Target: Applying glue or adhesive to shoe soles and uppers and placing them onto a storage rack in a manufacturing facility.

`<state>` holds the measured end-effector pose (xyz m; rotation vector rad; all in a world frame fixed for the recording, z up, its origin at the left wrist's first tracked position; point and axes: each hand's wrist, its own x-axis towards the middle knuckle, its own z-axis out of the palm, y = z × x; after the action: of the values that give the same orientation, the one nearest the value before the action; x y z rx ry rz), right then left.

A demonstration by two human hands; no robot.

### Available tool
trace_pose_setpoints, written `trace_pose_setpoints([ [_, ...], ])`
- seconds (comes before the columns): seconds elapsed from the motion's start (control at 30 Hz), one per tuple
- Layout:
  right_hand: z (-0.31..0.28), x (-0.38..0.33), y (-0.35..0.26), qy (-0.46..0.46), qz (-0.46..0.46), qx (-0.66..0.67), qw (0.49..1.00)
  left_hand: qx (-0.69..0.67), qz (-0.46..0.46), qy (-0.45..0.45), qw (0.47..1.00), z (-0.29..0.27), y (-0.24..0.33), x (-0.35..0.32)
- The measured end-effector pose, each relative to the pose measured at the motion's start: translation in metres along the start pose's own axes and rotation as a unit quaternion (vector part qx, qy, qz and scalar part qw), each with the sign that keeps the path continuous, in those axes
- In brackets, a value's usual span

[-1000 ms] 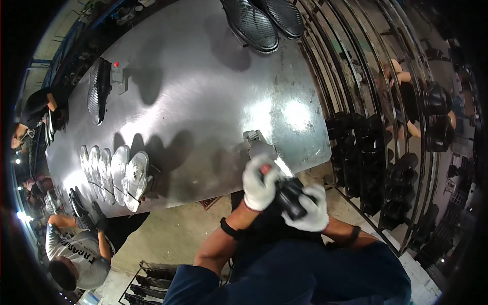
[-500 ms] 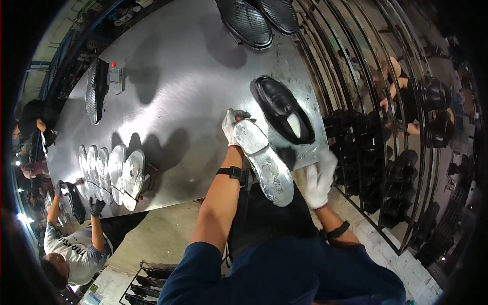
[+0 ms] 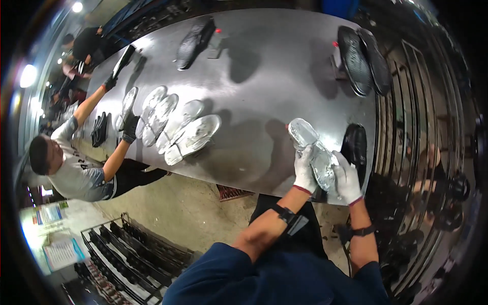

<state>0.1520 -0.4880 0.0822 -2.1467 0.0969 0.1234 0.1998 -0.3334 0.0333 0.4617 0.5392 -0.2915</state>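
Note:
A silver metal shoe last, sole face up, is tilted over the near right part of the table. My left hand, in a white glove, is closed round its left side near the middle. Along its lower right edge my right hand, also gloved in white, is closed on the same last. The fingers' far sides are hidden beneath it. A glossy black shoe sits on the metal table just beyond my right hand.
Several silver lasts stand in a row left of centre. Upturned black shoes rest at the back right; another black shoe is at the back. At left a co-worker in dark gloves holds a shoe. Racks border the right side.
My view has swung left. My right hand has come up from beside the table onto the last, and my left grip now sits nearer its middle. The co-worker's arms have moved farther over the table.

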Motion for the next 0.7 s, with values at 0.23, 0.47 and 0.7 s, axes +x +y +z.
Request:
trace_pose_setpoints([
  [0.23,0.063,0.112,-0.067,-0.093,-0.181,-0.042,0.978,-0.095,0.16,0.118,0.975,-0.044,0.072,0.002],
  [0.47,0.143,0.099,-0.072,-0.015,0.031,0.242,0.97,-0.015,0.298,0.184,0.937,-0.099,0.207,0.0],
  [0.7,0.079,0.028,0.091,0.075,0.327,0.183,0.924,0.602,0.042,0.019,0.797,-0.028,0.266,-0.044],
])
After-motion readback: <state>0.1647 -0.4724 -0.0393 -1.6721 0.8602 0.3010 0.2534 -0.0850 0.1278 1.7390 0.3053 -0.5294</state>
